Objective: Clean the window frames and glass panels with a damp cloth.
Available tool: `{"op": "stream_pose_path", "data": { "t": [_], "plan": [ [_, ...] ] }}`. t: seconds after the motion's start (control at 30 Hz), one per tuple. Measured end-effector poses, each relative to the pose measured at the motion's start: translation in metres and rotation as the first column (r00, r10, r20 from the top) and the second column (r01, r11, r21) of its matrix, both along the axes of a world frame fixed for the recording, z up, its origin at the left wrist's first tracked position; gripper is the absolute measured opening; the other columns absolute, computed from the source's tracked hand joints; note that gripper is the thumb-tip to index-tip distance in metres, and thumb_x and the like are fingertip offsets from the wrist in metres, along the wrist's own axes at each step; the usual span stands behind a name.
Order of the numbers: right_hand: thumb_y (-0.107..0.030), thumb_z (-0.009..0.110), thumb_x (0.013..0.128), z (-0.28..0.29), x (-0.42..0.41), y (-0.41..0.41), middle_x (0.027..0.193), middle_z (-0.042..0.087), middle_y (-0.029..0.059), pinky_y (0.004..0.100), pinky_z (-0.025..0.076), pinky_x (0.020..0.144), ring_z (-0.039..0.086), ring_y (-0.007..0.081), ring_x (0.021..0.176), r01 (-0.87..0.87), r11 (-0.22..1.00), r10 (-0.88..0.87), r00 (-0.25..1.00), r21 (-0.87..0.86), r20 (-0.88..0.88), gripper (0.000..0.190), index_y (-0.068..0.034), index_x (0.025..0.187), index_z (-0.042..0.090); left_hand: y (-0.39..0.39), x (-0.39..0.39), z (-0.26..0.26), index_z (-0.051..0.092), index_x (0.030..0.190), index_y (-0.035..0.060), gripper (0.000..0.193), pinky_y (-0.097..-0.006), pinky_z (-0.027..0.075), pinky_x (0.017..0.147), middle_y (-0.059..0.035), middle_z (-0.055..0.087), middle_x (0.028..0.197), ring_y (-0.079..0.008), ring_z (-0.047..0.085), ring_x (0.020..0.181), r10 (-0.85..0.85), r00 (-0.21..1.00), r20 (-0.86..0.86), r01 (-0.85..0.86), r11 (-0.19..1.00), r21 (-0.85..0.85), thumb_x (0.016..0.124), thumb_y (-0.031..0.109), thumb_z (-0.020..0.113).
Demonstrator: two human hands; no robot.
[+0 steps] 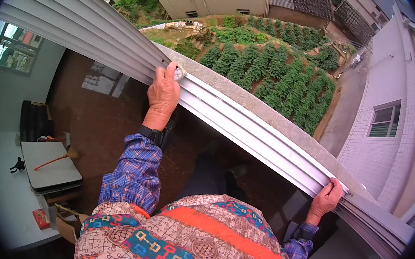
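A white metal window track (246, 122) with several parallel rails runs slantwise before me. At its left end, by the corner with the side frame (101, 19), my left hand (164, 91) pinches a crumpled greyish cloth (179, 73). Part of the cloth is hidden behind the fingers. My right hand (327, 199) rests near the track's right end, its fingers curled over the rails and the thumb side hidden. I cannot make out anything inside that hand.
A concrete ledge (227, 82) borders the track outside, with a drop to garden rows (274, 75) and a lane below. Indoors at left stands a white table (29, 201) beside a grey-topped case (50, 166) with an orange stick (50, 162) on it. The dark floor (76, 112) is glossy.
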State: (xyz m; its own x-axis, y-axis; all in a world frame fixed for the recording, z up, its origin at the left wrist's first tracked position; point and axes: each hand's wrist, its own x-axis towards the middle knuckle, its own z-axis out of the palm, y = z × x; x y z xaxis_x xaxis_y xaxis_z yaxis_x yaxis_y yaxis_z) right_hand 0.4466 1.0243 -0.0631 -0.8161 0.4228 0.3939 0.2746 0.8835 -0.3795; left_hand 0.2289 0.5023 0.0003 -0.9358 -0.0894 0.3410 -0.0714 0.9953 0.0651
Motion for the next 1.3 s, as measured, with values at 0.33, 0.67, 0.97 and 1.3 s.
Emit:
{"op": "stream_pose_path", "data": {
  "t": [0.33, 0.67, 0.97, 1.3],
  "plan": [
    [-0.002, 0.053, 0.092, -0.003, -0.002, -0.001, 0.102, 0.066, 0.0121, 0.0400, 0.048, 0.089, 0.060, 0.0320, 0.098, -0.018, 1.000, 0.018, 1.000, -0.003, 0.013, 0.017, -0.001, 0.105, 0.064, 0.018, -0.022, -0.017, 0.072, 0.086, 0.0045, 0.025, -0.0488, 0.055, 0.077, -0.0154, 0.062, 0.108, -0.0365, 0.068, 0.089, 0.078, 0.916, 0.394, -0.067, 0.997, -0.043, 0.091, 0.027, 0.062],
    [-0.002, 0.054, 0.092, -0.008, 0.000, 0.003, 0.100, 0.063, 0.0136, 0.0428, 0.046, 0.089, 0.059, 0.0345, 0.098, -0.042, 0.998, 0.041, 0.999, -0.038, -0.021, 0.015, -0.001, 0.104, 0.062, 0.028, 0.019, 0.130, 0.069, 0.105, 0.0117, 0.024, -0.0399, 0.051, 0.064, -0.0057, 0.056, 0.090, -0.0288, 0.063, 0.074, -0.234, 0.909, -0.346, 0.263, 0.964, 0.038, 0.081, 0.006, 0.070],
    [-0.001, 0.054, 0.092, -0.007, 0.002, 0.004, 0.100, 0.063, 0.0146, 0.0433, 0.046, 0.090, 0.058, 0.0350, 0.099, -0.033, 0.999, 0.033, 0.999, -0.018, -0.022, 0.014, 0.000, 0.104, 0.061, -0.034, -0.004, 0.247, 0.067, 0.093, 0.0147, 0.023, -0.0361, 0.042, 0.069, -0.0020, 0.052, 0.086, -0.0212, 0.055, 0.086, -0.290, 0.857, -0.425, -0.115, 0.697, -0.708, 0.072, 0.017, 0.076],
    [0.001, 0.054, 0.089, -0.004, 0.000, 0.000, 0.098, 0.063, 0.0153, 0.0448, 0.046, 0.088, 0.058, 0.0368, 0.097, -0.041, 0.997, 0.041, 0.999, -0.060, -0.016, 0.015, 0.000, 0.103, 0.061, -0.035, 0.003, 0.208, 0.054, 0.073, 0.0115, 0.011, -0.0359, 0.038, 0.064, -0.0034, 0.046, 0.078, -0.0216, 0.051, 0.076, -0.458, 0.886, 0.079, 0.371, 0.594, -0.714, 0.074, 0.014, 0.065]
  ]
}}
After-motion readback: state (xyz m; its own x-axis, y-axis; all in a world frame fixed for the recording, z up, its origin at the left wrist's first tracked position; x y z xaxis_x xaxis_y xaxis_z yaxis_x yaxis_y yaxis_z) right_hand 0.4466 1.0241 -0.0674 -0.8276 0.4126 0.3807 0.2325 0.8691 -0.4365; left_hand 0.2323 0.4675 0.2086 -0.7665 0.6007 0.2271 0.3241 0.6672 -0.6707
